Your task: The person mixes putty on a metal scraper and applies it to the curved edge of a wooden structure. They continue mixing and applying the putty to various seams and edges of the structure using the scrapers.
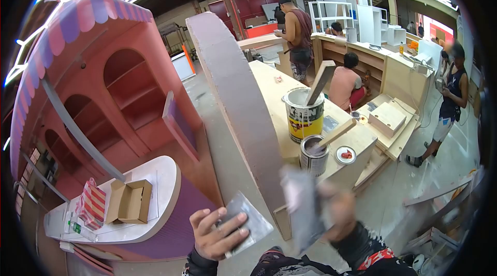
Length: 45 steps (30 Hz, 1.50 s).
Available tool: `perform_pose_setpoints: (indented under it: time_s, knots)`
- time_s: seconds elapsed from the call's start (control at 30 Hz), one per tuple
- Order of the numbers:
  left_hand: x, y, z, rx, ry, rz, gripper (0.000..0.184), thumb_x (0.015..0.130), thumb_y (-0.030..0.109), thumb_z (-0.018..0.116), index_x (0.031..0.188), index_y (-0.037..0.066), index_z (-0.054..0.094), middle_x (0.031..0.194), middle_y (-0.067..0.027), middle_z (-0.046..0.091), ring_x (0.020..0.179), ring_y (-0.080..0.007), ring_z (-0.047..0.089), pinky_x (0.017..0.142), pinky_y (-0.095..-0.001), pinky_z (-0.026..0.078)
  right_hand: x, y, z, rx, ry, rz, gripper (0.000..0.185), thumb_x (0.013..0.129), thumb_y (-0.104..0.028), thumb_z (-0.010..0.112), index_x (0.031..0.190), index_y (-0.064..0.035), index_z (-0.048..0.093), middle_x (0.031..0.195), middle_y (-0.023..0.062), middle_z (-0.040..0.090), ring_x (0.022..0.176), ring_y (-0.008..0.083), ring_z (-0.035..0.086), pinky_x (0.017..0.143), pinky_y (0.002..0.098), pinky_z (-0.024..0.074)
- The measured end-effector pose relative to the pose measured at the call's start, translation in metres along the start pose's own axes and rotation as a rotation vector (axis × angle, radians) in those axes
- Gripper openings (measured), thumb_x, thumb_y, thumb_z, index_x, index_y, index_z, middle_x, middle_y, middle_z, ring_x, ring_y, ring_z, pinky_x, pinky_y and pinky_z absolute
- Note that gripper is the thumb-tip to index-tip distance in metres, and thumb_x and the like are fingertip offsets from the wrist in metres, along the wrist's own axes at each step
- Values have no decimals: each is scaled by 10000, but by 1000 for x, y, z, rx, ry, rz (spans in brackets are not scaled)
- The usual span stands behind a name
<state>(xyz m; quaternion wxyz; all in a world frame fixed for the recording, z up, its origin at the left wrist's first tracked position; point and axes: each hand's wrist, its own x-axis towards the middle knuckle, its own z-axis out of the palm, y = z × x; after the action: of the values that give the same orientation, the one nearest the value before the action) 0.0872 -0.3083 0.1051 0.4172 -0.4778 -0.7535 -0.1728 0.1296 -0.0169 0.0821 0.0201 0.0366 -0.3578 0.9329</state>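
Observation:
My left hand [220, 232], at the bottom centre, has its fingers wrapped over a flat grey plate [247, 221] with whitish smears. To its right my right hand [339, 211], blurred by motion, grips a wider grey blade [304, 206] with pale material on its face. The two tools are apart. Just beyond them stands a small open can [313, 158] with a wooden stick [339, 132] across it. Behind it is a large paint can [304, 121] holding a broad stick [321, 82]. A lid [346, 155] with a red spot lies beside the small can.
A tall lilac curved panel [233, 95] stands left of the wooden worktop [269, 90]. Farther left, a pink booth has a white counter [168, 172] with an open cardboard box [129, 202]. Several people are beyond the worktop; one stands at right [453, 90].

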Motion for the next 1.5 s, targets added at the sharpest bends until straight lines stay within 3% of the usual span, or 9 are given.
perform_pose_setpoints:
  time_s: [0.13, 0.17, 0.27, 0.33, 0.83, 1.1, 1.23, 1.37, 1.5]
  knots:
    - [-23, -31, 19, -83, 67, -137, 234, 865, 187, 645, 1097, 157, 662, 1119, -47, 721, 1040, -291, 592, 890, -425, 413, 90, -105, 59, -180, -76, -741, 223, 891, -45, 579, 1108, 8, 588, 1000, 95, 625, 881, 211, 634, 734, 376, 521]
    - [-31, -36, 26, -181, 146, -200, 249, 869, 134, 601, 1112, 126, 653, 1111, -81, 721, 1043, -312, 590, 882, -428, 433, 127, -134, 74, -178, -301, -744, 381, 879, -88, 563, 1246, -3, 504, 1189, 122, 597, 1104, 231, 604, 982, 397, 487]
    - [-47, -49, 43, -289, 263, -310, 387, 800, -16, 472, 1142, 85, 622, 1097, -162, 710, 1063, -339, 595, 846, -422, 483, 243, -193, 113, -1681, 27, -1645, 188, 929, -111, 573, 1066, 13, 609, 997, 53, 636, 920, 175, 610, 812, 323, 487]
    - [-61, -59, 53, -335, 287, -409, 592, 681, -135, 344, 1182, 56, 594, 1086, -217, 699, 1078, -339, 606, 837, -396, 525, 310, -201, 149, -1080, -204, -970, 181, 955, -70, 537, 1076, 27, 630, 926, 7, 667, 830, 106, 556, 796, 272, 463]
    - [-87, -100, 46, -405, 283, -685, 495, 721, -91, 406, 1156, 6, 621, 1101, -186, 699, 1040, -331, 619, 893, -391, 510, 441, -186, 199, -1282, -712, -959, 385, 954, -176, 627, 1290, 9, 589, 1058, -5, 672, 901, 46, 553, 838, 241, 471]
    - [-67, -116, 50, -495, 344, -583, 379, 851, -42, 411, 1186, -20, 587, 1147, -215, 641, 1026, -365, 622, 910, -395, 495, 384, -229, 140, -2050, -186, -955, 558, 768, -31, 507, 1318, -86, 581, 882, 218, 683, 689, 285, 601, 736, 361, 491]
    - [11, -133, 40, -1699, 1015, -1020, 307, 1009, 220, 495, 1202, -14, 545, 1137, -179, 638, 1010, -295, 656, 844, -411, 556, 297, -210, 166, -1636, -125, -1214, 572, 815, 79, 446, 1347, -95, 563, 996, 118, 680, 669, 128, 488, 670, 279, 443]
    - [91, -140, 10, -2065, 761, -1061, 278, 999, 236, 471, 1180, 43, 557, 1114, -118, 675, 913, -224, 692, 745, -377, 573, 216, -150, 199, -1467, -739, -1666, 491, 841, 74, 533, 1297, -98, 595, 1187, 110, 642, 867, 208, 610, 805, 316, 496]
    - [139, -121, -9, -2268, 591, -899, 336, 1007, 285, 443, 1210, 44, 562, 1063, -110, 692, 789, -236, 710, 652, -297, 582, 162, -115, 202, -1652, -1131, -1506, 317, 834, -108, 659, 1150, -123, 681, 1186, 88, 639, 985, 246, 619, 870, 371, 477]
